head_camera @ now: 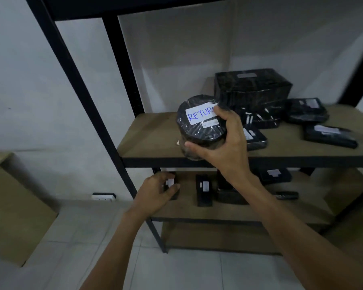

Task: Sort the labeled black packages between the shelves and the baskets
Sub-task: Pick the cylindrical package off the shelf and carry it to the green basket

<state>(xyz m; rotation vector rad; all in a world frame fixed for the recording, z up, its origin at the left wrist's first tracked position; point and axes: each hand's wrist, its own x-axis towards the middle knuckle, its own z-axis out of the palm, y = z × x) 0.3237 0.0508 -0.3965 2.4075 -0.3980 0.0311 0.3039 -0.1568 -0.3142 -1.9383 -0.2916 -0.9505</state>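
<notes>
My right hand (222, 141) grips a round black wrapped package (197, 128) with a white label reading "RETUR…", tilted at the front edge of the upper shelf board (151, 139). On the lower shelf board (228, 210), my left hand (157, 193) holds a small black package (172, 185) with a white label. A big black box (253, 88) and several flat labeled black packages (306, 110) lie on the upper board to the right. More small black packages (204, 190) stand on the lower board.
The black metal shelf frame (122, 84) has posts left of my hands. A brown cardboard box (13, 210) sits on the tiled floor at the left. A white power strip (103, 197) lies by the wall. No basket is in view.
</notes>
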